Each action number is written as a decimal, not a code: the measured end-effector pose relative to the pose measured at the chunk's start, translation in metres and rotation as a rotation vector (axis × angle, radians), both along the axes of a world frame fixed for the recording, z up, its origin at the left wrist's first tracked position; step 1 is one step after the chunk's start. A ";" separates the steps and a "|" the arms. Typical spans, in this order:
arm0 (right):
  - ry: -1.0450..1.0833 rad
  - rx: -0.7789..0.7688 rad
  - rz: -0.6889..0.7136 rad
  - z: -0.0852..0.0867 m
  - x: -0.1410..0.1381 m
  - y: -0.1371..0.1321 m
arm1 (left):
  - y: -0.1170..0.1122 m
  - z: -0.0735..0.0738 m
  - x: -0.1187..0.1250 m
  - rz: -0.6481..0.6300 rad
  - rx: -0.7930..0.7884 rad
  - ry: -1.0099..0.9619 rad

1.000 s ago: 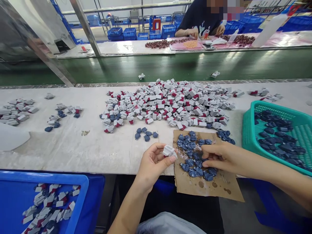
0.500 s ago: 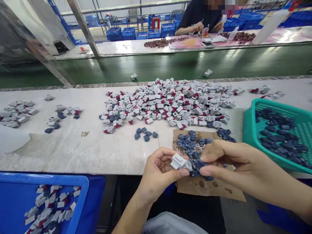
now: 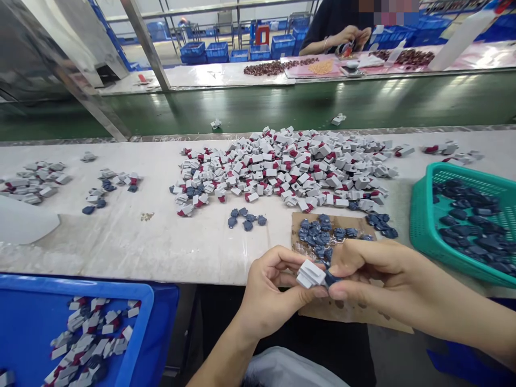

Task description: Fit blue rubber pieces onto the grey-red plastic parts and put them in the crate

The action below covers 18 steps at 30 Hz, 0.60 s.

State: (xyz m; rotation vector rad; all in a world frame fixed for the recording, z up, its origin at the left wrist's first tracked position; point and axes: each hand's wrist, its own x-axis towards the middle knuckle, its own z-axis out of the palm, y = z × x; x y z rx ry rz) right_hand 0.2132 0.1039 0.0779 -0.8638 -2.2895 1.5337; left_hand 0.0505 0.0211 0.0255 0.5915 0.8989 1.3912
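Observation:
My left hand (image 3: 272,290) pinches a small grey plastic part (image 3: 310,273) between thumb and fingers. My right hand (image 3: 373,279) pinches a small dark blue part (image 3: 331,278) and presses it against the end of the grey one. Both hands meet just above the near edge of a brown cardboard sheet (image 3: 358,314). On that sheet lies a loose heap of dark blue parts (image 3: 322,234). Behind it a large pile of grey-and-red parts (image 3: 290,169) is spread over the white worktable (image 3: 133,242).
A teal basket (image 3: 463,217) of dark blue parts stands at the right. A blue bin (image 3: 80,330) with assembled pieces sits at lower left. Smaller heaps (image 3: 34,180) lie at far left. Beyond a green conveyor belt (image 3: 282,107), another person (image 3: 346,29) works at a far table.
My right hand picked a blue part off the cardboard and brought it to the grey part in my left hand. Both hands drew together toward me.

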 end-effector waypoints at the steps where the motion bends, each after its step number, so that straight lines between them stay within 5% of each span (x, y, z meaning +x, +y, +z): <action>1: 0.012 -0.044 0.016 -0.001 0.000 -0.001 | -0.001 -0.001 0.001 -0.008 0.004 -0.012; 13: 0.090 -0.225 -0.103 -0.024 -0.010 0.008 | 0.006 -0.014 0.009 0.038 -0.140 -0.086; 18: 0.149 -0.150 -0.207 -0.024 -0.008 0.015 | 0.015 -0.008 0.004 0.027 -0.067 -0.037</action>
